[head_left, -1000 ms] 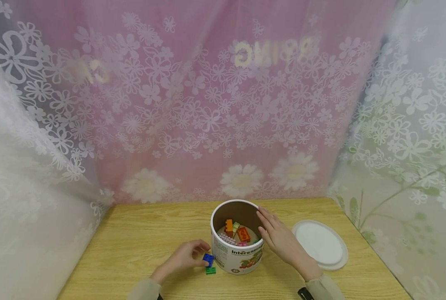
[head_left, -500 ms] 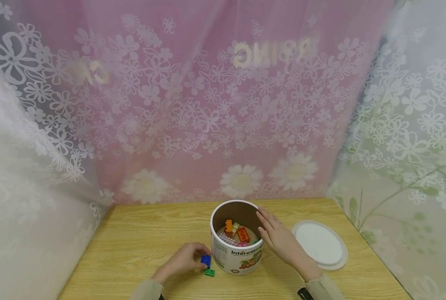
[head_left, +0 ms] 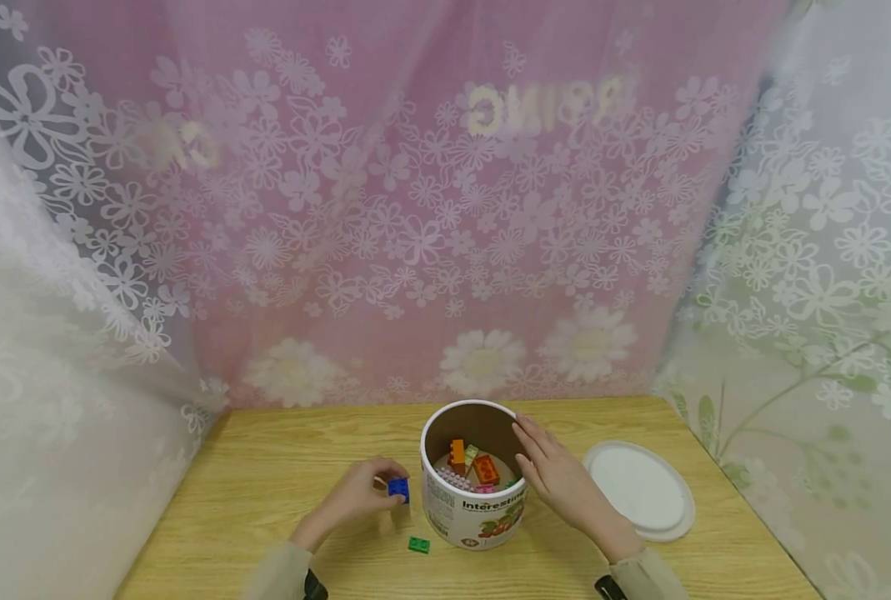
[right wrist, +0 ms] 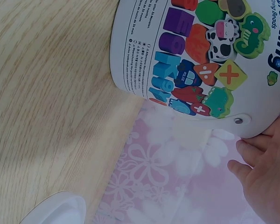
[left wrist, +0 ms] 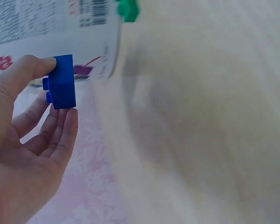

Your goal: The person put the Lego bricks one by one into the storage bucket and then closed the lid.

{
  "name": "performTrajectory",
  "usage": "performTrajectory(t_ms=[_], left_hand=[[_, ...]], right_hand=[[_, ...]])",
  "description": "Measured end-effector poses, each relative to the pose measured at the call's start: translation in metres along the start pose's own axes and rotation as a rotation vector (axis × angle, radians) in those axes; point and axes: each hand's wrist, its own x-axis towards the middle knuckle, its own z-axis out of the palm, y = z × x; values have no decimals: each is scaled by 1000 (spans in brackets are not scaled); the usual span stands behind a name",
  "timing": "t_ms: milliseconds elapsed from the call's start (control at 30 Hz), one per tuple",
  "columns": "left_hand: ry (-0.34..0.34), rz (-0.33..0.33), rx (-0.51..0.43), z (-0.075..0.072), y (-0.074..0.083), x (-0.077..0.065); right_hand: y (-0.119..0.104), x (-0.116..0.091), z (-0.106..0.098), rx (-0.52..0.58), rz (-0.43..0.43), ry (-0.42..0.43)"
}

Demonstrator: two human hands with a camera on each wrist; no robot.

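My left hand [head_left: 364,492] pinches a blue building brick [left wrist: 64,83] between thumb and fingertips, lifted just left of a round white bucket [head_left: 472,523]. In the left wrist view the brick's studs face the palm. On the table in front of the bucket's left side lies a small green brick [head_left: 418,544]. My right hand [head_left: 561,485] rests on the bucket's right rim with its fingers straight. Inside the bucket are several bricks, among them an orange brick [head_left: 457,456], a red-orange brick [head_left: 486,469] and a pale pink studded brick [head_left: 454,478].
The bucket's white lid [head_left: 640,487] lies on the wooden table [head_left: 287,450] to the right, beyond my right forearm. A pink floral curtain [head_left: 385,250] hangs along the table's back edge, with pale curtains at both sides.
My left hand has taken the blue brick up from beside the green one and moved it away from me and a little left. The right hand and bucket have stayed put.
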Motion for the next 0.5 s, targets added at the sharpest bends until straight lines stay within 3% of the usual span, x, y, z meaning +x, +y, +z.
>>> performTrajectory(t_ms=[200,500], left_hand=[[54,41,45,-20,13,6],[106,38,75,-41,31,20]], right_hand=[[0,0,1,-5,-15,29],[3,0,3,0,-16,19]])
